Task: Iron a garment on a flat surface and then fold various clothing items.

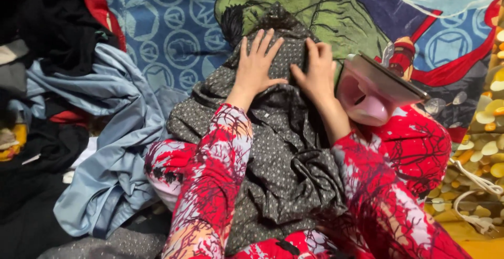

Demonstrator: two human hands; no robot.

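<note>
A dark grey garment with small white dots (283, 154) lies crumpled over my lap and onto a printed blue, green and red sheet (168, 28). My left hand (258, 62) rests flat on the garment's upper part, fingers spread. My right hand (316, 72) presses on the same cloth just to the right, fingers bent and bunching the fabric. A pink clothes iron (375, 88) stands on its heel right beside my right wrist. Both my sleeves are red and white patterned.
A light blue garment (113, 133) lies heaped at left, beside dark clothes (47, 23) piled in the left corner. A white cord (475, 185) trails at the right over a yellow pebble-patterned surface (491, 138).
</note>
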